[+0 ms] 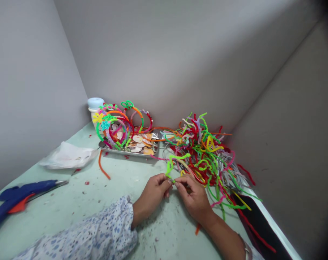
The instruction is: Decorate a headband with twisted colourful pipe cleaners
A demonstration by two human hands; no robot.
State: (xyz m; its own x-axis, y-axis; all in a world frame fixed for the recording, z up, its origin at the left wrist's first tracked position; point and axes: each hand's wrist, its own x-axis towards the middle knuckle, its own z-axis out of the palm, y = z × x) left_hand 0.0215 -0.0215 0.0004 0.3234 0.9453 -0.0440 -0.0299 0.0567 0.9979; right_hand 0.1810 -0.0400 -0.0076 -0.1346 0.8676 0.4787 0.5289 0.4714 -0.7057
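A bright green pipe cleaner [169,166] is bent into an angular shape and rises above my fingertips. My left hand [155,191] pinches its lower end between thumb and forefinger. Close beside it, my right hand [193,195] pinches the same pipe cleaner, the fingertips of both hands nearly touching. Just behind my right hand spreads a tangled heap of coloured pipe cleaners [204,159] in red, green, yellow, pink and grey. The very end of the green piece is hidden by my fingers.
A metal tray [126,154] holds cut-out pieces and several decorated headbands [117,126]. Behind it stands a white jar with a blue lid [96,103]. At left lie a blue glue gun [28,191] and a plastic bag [69,156]. A black flat object [257,224] lies at right; grey walls enclose the table.
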